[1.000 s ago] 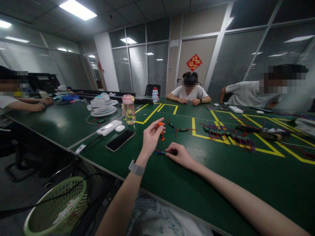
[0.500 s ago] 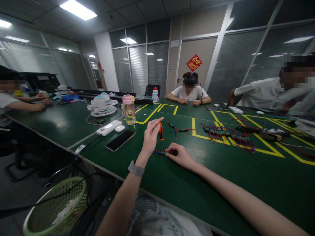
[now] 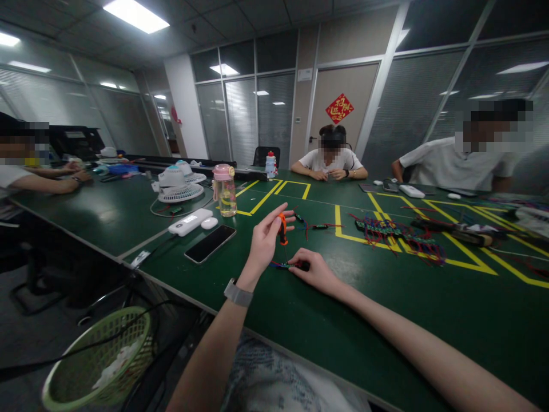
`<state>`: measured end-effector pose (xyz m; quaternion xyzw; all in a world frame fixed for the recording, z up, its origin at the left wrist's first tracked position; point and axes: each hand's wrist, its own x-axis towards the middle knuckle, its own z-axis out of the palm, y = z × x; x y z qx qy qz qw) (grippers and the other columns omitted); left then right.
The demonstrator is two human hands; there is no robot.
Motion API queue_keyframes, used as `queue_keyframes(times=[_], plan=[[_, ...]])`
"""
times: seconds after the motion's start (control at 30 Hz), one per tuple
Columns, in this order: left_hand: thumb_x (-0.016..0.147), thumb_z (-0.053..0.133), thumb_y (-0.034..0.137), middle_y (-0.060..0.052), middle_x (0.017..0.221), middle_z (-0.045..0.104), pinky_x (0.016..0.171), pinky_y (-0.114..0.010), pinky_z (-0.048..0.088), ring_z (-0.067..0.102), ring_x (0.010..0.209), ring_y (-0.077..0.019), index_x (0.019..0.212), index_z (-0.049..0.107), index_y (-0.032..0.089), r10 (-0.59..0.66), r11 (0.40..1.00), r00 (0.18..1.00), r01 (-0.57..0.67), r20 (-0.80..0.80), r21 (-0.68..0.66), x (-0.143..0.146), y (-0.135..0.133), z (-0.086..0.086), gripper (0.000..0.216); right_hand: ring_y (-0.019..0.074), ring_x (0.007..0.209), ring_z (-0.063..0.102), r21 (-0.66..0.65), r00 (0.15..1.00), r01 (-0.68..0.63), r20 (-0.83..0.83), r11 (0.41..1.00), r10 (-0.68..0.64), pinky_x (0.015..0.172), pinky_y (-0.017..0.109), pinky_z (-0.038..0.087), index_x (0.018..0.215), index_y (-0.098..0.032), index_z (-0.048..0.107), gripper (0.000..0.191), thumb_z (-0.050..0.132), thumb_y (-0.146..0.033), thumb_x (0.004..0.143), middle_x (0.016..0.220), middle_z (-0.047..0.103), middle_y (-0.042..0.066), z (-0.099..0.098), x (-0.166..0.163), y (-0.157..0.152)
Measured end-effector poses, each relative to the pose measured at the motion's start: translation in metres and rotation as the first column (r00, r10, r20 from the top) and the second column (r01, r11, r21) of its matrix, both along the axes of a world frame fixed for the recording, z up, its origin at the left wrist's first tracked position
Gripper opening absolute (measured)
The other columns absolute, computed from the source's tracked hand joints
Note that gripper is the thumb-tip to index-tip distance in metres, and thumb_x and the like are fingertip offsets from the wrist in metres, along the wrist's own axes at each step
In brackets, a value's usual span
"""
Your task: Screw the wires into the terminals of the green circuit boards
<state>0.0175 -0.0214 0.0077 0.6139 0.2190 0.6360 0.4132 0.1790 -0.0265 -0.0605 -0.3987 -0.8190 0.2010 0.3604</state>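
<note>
My left hand (image 3: 265,240) grips an orange and black screwdriver (image 3: 283,233) by its handle, with the thumb against it and the other fingers stretched out behind. The screwdriver stands nearly upright, and its thin shaft points down at a small green circuit board (image 3: 283,265) with red and blue wires. Pinched against the table by my right hand (image 3: 316,271), the board lies almost flat and its right end is hidden by the fingers. Just beyond my hands are two more small wired boards, one being a dark wired board (image 3: 319,227).
On the green table (image 3: 266,320) lie a phone (image 3: 210,244), a white power strip (image 3: 190,222), a pink-lidded bottle (image 3: 225,191) and white fans (image 3: 180,186). A pile of wired boards (image 3: 386,232) sits right. People sit around the table. A green basket (image 3: 64,366) stands lower left.
The fingers of my left hand have rolled around the screwdriver handle and spread to the right. My right hand stays on the board. The person at the far right has shifted left and sits more upright.
</note>
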Motion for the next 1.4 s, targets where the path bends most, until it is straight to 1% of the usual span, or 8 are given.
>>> queue_keyframes(times=[0.17,0.37,0.53,0.7,0.9,1.07,1.23,1.4], plan=[[0.079,0.064,0.034,-0.006,0.103,0.059,0.079,-0.025,0.050,0.059,0.092,-0.0148,0.103,0.068,0.022,0.232,0.970,0.967,-0.222,-0.100,0.103,-0.0015,-0.0010,0.0002,0.028,0.0134,0.069,0.055,0.008,1.000,0.001,-0.001,1.000,-0.001,0.065,0.026,0.045,0.081,-0.015,0.069,0.007,0.063,-0.016,0.076,0.077,0.060,0.003,0.0001,0.0000,-0.0002],[0.089,0.047,0.034,-0.007,0.114,0.059,0.079,-0.031,0.053,0.061,0.091,-0.0154,0.125,0.054,0.025,0.006,1.000,0.999,-0.006,-0.036,-0.005,0.0006,0.0004,-0.0004,0.038,0.0137,0.070,0.056,0.011,1.000,-0.008,0.001,1.000,0.008,0.066,0.026,0.046,0.082,-0.016,0.069,0.008,0.063,-0.016,0.077,0.079,0.061,0.004,-0.0003,0.0006,0.0000],[0.078,0.064,0.031,-0.005,0.103,0.057,0.083,-0.027,0.049,0.057,0.092,-0.0145,0.106,0.067,0.024,0.264,0.961,0.955,-0.248,-0.133,0.122,-0.0006,-0.0001,-0.0004,0.029,0.0140,0.071,0.056,0.019,1.000,-0.016,0.015,1.000,0.016,0.067,0.027,0.046,0.085,-0.016,0.070,0.010,0.062,-0.017,0.078,0.080,0.061,0.004,0.0005,0.0009,-0.0009],[0.089,0.047,0.033,-0.007,0.115,0.058,0.079,-0.029,0.052,0.060,0.093,-0.0151,0.123,0.056,0.024,0.080,0.996,0.996,-0.078,-0.044,0.039,0.0003,0.0002,-0.0005,0.036,0.0140,0.071,0.057,0.021,1.000,-0.018,0.011,1.000,0.018,0.066,0.027,0.046,0.085,-0.016,0.070,0.011,0.062,-0.017,0.078,0.080,0.061,0.004,0.0004,0.0014,-0.0011],[0.080,0.062,0.031,-0.006,0.105,0.058,0.080,-0.025,0.049,0.057,0.093,-0.0146,0.105,0.068,0.022,0.278,0.956,0.956,-0.266,-0.098,0.121,-0.0025,0.0001,-0.0002,0.027,0.0143,0.071,0.057,0.011,1.000,-0.017,0.004,1.000,0.017,0.066,0.027,0.046,0.085,-0.016,0.070,0.011,0.061,-0.018,0.079,0.080,0.061,0.004,0.0009,0.0009,-0.0012],[0.088,0.050,0.034,-0.007,0.105,0.062,0.079,-0.031,0.053,0.062,0.089,-0.0156,0.119,0.060,0.023,0.018,1.000,1.000,-0.018,-0.016,0.018,-0.0011,0.0018,-0.0016,0.035,0.0136,0.070,0.055,0.008,1.000,-0.010,-0.002,1.000,0.010,0.065,0.026,0.046,0.084,-0.016,0.070,0.011,0.061,-0.016,0.077,0.079,0.060,0.004,0.0018,0.0001,-0.0020],[0.079,0.064,0.032,-0.005,0.104,0.059,0.079,-0.024,0.051,0.060,0.092,-0.0142,0.102,0.069,0.022,0.200,0.979,0.979,-0.199,-0.033,0.054,-0.0010,0.0030,-0.0025,0.026,0.0138,0.071,0.056,0.001,1.000,-0.011,-0.014,1.000,0.011,0.066,0.026,0.046,0.083,-0.017,0.070,0.010,0.062,-0.017,0.077,0.078,0.060,0.004,0.0005,0.0007,-0.0005],[0.087,0.052,0.034,-0.006,0.110,0.060,0.080,-0.031,0.054,0.062,0.093,-0.0157,0.119,0.060,0.024,0.012,1.000,0.999,-0.011,0.038,-0.018,-0.0016,0.0046,-0.0033,0.035,0.0141,0.070,0.056,0.000,1.000,-0.014,-0.012,1.000,0.014,0.065,0.026,0.046,0.084,-0.016,0.070,0.011,0.062,-0.017,0.077,0.078,0.060,0.004,-0.0002,0.0008,0.0001]])
